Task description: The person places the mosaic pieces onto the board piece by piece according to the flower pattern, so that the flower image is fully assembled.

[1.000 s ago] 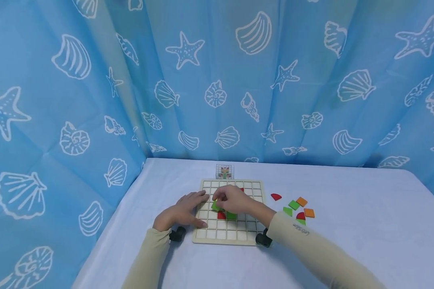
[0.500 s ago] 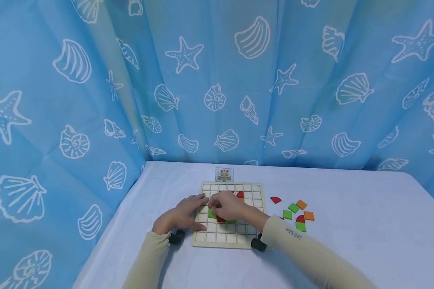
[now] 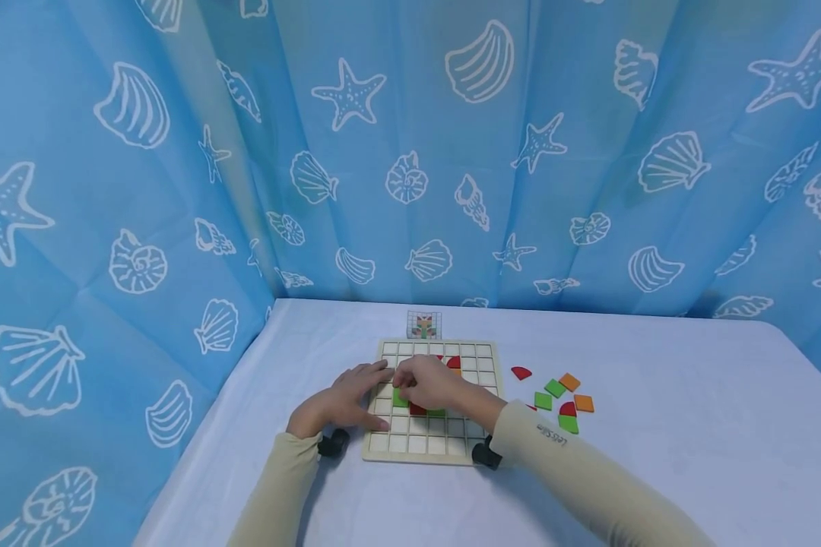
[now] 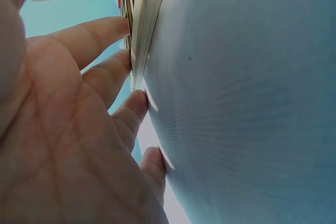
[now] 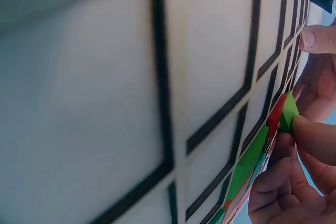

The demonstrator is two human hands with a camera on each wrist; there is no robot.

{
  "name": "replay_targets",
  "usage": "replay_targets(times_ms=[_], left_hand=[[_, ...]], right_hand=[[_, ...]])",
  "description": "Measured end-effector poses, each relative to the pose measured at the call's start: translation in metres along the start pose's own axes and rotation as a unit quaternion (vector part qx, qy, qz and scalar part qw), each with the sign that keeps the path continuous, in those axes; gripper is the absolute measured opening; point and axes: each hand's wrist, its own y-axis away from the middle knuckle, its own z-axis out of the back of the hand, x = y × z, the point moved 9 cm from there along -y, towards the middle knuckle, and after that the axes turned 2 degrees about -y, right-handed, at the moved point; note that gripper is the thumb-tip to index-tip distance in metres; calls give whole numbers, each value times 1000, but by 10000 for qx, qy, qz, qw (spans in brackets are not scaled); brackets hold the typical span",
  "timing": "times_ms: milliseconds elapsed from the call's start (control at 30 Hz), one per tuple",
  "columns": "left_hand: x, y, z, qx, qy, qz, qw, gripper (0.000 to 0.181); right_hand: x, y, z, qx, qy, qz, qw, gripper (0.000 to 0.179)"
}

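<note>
A wooden grid board [image 3: 417, 457] lies on the table in the head view. My left hand [image 3: 342, 400] rests along its left edge, fingers spread; in the left wrist view the fingertips [image 4: 122, 24] touch the board's side and the table. With thumb and fingers, my right hand [image 3: 432, 384] pinches a green tile [image 5: 288, 113] at the board, left of a red tile [image 3: 417, 409]. The right wrist view shows the green tile tilted. Another green tile [image 3: 436, 413] sits right of the red one. More red and orange tiles farther back are partly covered by the right hand.
Beyond the board lies a small gridded pattern card [image 3: 424, 325]. Loose pieces are scattered to the right of the board, among them a red quarter-round [image 3: 521, 373], an orange square [image 3: 569, 381] and a green square [image 3: 555, 388]. A blue curtain [image 3: 383, 152] stands behind the table.
My right hand has shifted slightly left with the green tile, which has come down beside the red tile. The left hand keeps its place on the board's edge.
</note>
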Motion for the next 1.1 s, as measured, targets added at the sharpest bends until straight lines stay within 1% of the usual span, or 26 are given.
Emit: replay_targets(times_ms=[67,200,300,467,567,700,867,933,967,1100], left_hand=[[0,0,0,-18,11,26,10000,91],[1,-1,-6,70,15,63,10000,92],[-1,0,-9,126,-21,-13,9999,93],[-6,1,-2,0,-42,-153,9999,92],[-5,1,1,-8,-12,-90,10000,92],[-5,0,1,42,19,-51,10000,93],[-3,1,3,17,-55,63,10000,93],[-3,1,4,9,-30,107,9999,92],[-3,1,3,25,-40,101,9999,92],[-2,0,0,41,-28,81,10000,91]], right_hand=[[0,1,0,-22,32,-7,10000,8],[-1,5,-6,55,163,-28,9998,7],[-3,8,-10,134,247,-103,9996,6],[-5,6,-7,89,436,-326,9985,4],[-3,4,-6,92,507,-358,9980,3],[-1,5,-7,155,570,-361,9976,3],[1,3,-6,168,647,-276,9974,3],[1,3,-6,159,604,-226,9978,8],[0,3,-4,146,499,-244,9984,11],[-4,8,6,81,-183,-340,9992,23]])
